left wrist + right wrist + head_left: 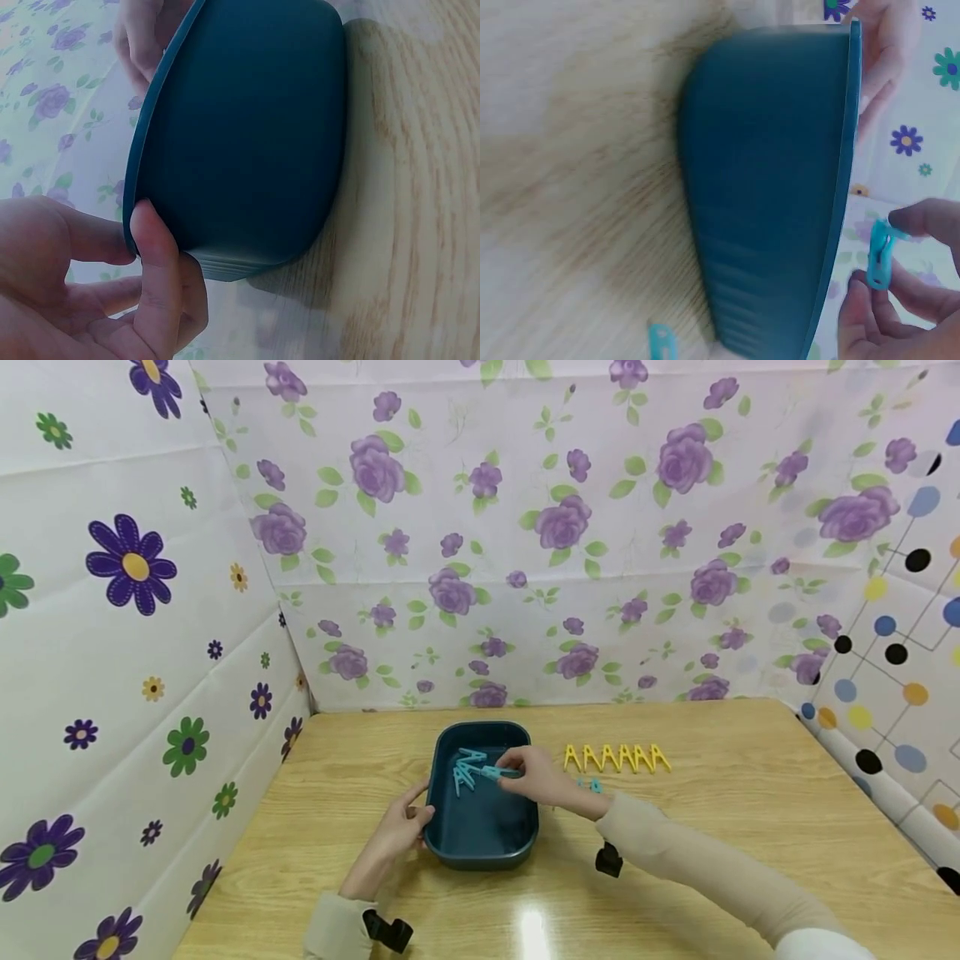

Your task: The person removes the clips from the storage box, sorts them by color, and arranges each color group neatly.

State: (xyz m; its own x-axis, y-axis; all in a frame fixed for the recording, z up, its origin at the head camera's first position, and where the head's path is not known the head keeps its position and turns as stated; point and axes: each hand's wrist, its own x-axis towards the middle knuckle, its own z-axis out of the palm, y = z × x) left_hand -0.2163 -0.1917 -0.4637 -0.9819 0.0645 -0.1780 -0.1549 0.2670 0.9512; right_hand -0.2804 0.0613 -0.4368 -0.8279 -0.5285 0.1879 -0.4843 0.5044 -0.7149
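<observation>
A dark teal plastic basin [480, 852] stands on the table, with several light-blue clothespins [465, 774] lying inside it. My left hand [401, 822] grips the basin's left rim, thumb on one side and fingers on the other, as the left wrist view [150, 262] shows. Over the basin, my right hand [536, 777] pinches a light-blue clothespin [880, 255] between thumb and fingers. More light-blue clothespins [596, 786] lie on the table just right of the basin, partly hidden behind the right wrist.
A row of several yellow clothespins [615, 758] lies on the wooden table [720, 793] to the basin's right. Flowered sheets [487, 568] hang behind and at the left, and a dotted sheet [900, 693] hangs at the right.
</observation>
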